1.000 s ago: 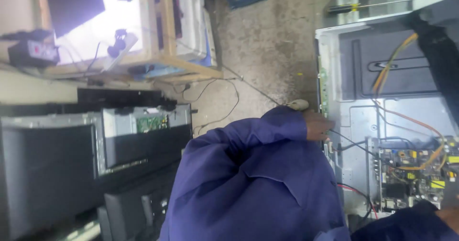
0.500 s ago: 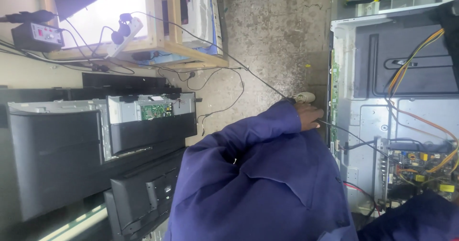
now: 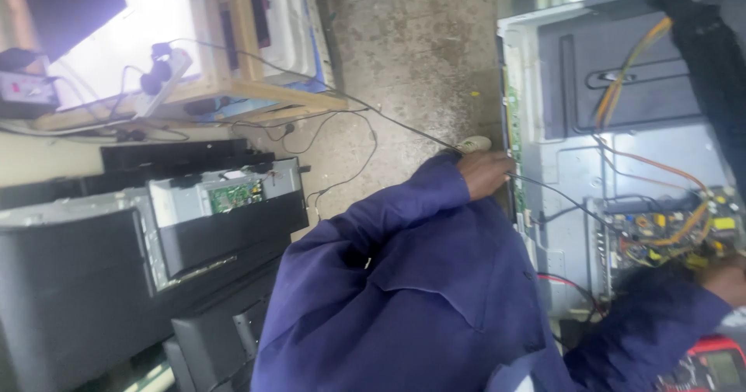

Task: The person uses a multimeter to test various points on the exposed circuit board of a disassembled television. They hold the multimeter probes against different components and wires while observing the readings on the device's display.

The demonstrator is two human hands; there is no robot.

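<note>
- The thin black lead (image 3: 553, 195) is light and limp. It will sag and snag, so I would take it close to its end, right at my fingers, not along the loose run.
- It starts in my left hand (image 3: 483, 173) and runs away from my knuckles across the grey metal back of the opened flat-screen set (image 3: 575, 159) toward the circuit board (image 3: 668, 233).
- My left hand is curled tight, fingers closed narrow around that lead, and rests on the near edge of the set. A small pale object (image 3: 474, 144) lies just beyond my knuckles on the concrete floor (image 3: 420, 42); I cannot tell what it is.
- The board looks fragile: crowded small parts, with orange and yellow wires (image 3: 622, 81) crossing it. I judge it wants a light touch at single points only, and no pressing down.
- My right hand (image 3: 726, 279) sits at the far corner of the board, mostly cut off by my blue sleeve (image 3: 645, 322); whether it is open or closed I cannot tell.
- Just below that hand lies a red-cased meter (image 3: 711, 369).
</note>
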